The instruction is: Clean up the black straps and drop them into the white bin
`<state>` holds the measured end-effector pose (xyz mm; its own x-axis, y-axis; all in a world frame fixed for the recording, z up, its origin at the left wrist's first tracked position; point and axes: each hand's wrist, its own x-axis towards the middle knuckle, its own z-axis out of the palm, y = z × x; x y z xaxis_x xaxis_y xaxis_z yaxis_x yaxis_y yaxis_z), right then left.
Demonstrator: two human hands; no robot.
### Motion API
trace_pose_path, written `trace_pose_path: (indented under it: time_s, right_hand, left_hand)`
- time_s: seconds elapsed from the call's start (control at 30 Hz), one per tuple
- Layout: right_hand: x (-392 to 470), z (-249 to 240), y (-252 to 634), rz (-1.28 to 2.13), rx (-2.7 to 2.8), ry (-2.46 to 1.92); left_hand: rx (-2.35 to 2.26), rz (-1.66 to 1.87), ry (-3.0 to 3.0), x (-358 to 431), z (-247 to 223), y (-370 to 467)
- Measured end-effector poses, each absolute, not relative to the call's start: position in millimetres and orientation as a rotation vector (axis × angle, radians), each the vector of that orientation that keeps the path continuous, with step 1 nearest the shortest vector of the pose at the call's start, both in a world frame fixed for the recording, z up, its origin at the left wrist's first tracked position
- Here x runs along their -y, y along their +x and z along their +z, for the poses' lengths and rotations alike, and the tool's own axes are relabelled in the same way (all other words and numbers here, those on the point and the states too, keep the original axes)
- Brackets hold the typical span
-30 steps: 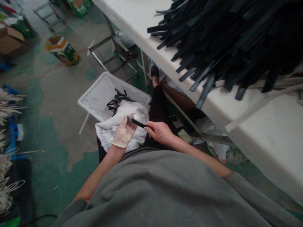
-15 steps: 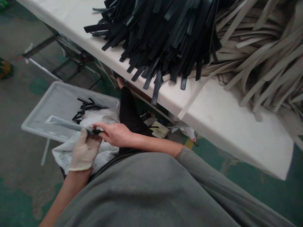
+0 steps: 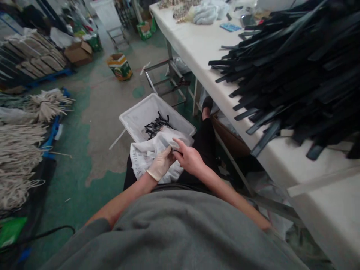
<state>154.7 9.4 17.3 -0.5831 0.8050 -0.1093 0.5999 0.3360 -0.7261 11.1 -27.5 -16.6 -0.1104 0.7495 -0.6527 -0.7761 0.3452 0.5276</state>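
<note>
My left hand, in a pale glove, is closed around a dark strap over my lap. My right hand, bare, pinches the same strap near its end, with the index finger stretched along it. Most of the strap is blurred or hidden by the fingers. Beneath both hands a white printed sack covers my lap and hangs over the near rim of a white plastic tub. Several short black strips lie inside that tub.
To the right, a white table carries a big pile of black straps. A metal frame stands beyond the tub. A yellow-green carton sits on the floor. Bundles of beige cords lie at the left.
My view has swung left, bringing in more floor and the cord bundles. The strap, earlier stretching out leftward from my hands, now shows only as a small dark piece between them.
</note>
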Motion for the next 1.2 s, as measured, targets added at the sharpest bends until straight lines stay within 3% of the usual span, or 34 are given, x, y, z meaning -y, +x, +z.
trace_pose_path:
  time_s: [0.23, 0.43, 0.57, 0.77, 0.9, 1.2]
  right_hand:
    - [-12, 23, 152, 1.121, 2.286, -1.205]
    - [-26, 39, 134, 1.204, 2.116, -1.135]
    - [-20, 43, 136, 1.284, 2.092, -1.111]
    - [-11, 24, 146, 1.363, 2.178, -1.227]
    - [-2, 12, 167, 1.471, 2.301, -1.246]
    - [-1, 10, 156, 1.240, 2.498, -1.429]
  left_hand:
    - [-0.990, 1.372, -0.014, 25, -8, -13]
    - [-0.943, 1.739, 0.307, -12, 45, -50]
    - [-0.956, 1.789, 0.336, -17, 65, -68]
    - [-1.040, 1.613, 0.409, -4, 11, -43]
    - [-1.012, 1.429, 0.124, 8, -27, -31]
    - [-0.968, 1.271, -0.094, 30, -44, -14]
